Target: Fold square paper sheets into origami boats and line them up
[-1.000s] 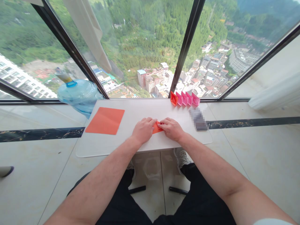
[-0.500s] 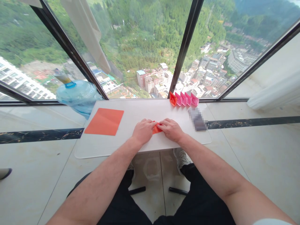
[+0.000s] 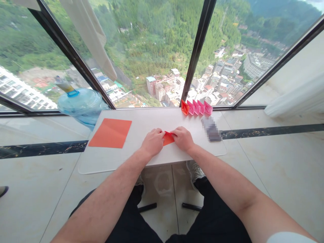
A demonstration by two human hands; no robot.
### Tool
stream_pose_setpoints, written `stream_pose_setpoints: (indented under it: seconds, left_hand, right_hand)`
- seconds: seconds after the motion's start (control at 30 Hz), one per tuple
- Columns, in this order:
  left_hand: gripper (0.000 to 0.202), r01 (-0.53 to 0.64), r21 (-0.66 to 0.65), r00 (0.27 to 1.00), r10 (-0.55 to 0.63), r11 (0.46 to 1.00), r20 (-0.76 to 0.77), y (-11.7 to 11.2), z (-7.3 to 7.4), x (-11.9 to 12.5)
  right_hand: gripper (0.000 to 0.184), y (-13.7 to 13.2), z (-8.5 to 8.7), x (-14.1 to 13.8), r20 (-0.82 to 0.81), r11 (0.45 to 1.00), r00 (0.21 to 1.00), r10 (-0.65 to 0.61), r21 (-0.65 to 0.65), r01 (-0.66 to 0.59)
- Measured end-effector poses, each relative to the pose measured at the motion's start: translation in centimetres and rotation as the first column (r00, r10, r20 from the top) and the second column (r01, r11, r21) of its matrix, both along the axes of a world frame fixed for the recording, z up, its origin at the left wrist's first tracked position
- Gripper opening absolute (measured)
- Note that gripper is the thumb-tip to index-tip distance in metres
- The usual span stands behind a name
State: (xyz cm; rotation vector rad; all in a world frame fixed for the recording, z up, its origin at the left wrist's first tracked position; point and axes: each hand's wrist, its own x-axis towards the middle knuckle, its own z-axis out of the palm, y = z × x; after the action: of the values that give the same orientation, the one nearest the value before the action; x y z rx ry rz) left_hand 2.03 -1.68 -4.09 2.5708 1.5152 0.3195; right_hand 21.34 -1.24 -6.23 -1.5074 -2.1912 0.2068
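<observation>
A small folded piece of orange-red paper (image 3: 168, 138) lies on the white table (image 3: 141, 118) right in front of me. My left hand (image 3: 153, 141) grips its left side with bent fingers. On its right side my right hand (image 3: 183, 137) pinches the edge between thumb and fingers. The paper's upper edge shows a brighter red, and parts of it are hidden under my fingertips. To the left a flat orange sheet of paper (image 3: 110, 133) rests on the table. Several folded pink and orange paper pieces (image 3: 196, 107) stand in a row at the far right edge.
A blurred-out, phone-like object (image 3: 212, 131) lies at the table's right side. Behind the left corner a large blue water bottle (image 3: 82, 104) stands on the floor. Tall windows with dark frames (image 3: 198, 50) rise beyond the table. My legs and shoes are below its near edge.
My fingers have spread slightly apart along the folded paper, so more of its middle and red upper edge shows. The whole view has shifted a little.
</observation>
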Motion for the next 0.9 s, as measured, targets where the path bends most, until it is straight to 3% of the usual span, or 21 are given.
stream_pose_setpoints:
  seconds: [0.17,0.33,0.7,0.9]
  left_hand:
    - [0.025,-0.012,0.0,1.0,0.012,1.0,-0.007,-0.2,0.2,0.1]
    - [0.025,-0.038,-0.012,0.999,0.038,0.999,-0.01,-0.3,0.5,0.1]
    - [0.025,-0.028,0.061,1.0,0.029,0.998,-0.012,-0.7,0.8,0.3]
    - [0.031,0.136,0.089,0.988,-0.141,0.987,0.061,-1.1,-0.2,0.5]
  right_hand:
    - [0.026,-0.3,-0.5,1.0,0.122,0.98,0.985,0.121,0.145,-0.138]
    - [0.023,-0.7,0.4,1.2,0.308,0.929,0.927,0.212,0.23,-0.289]
    - [0.023,-1.0,1.5,1.1,0.4,0.928,0.88,0.258,0.151,-0.341]
    - [0.027,-0.9,1.4,1.1,0.371,0.934,0.885,0.282,0.104,-0.342]
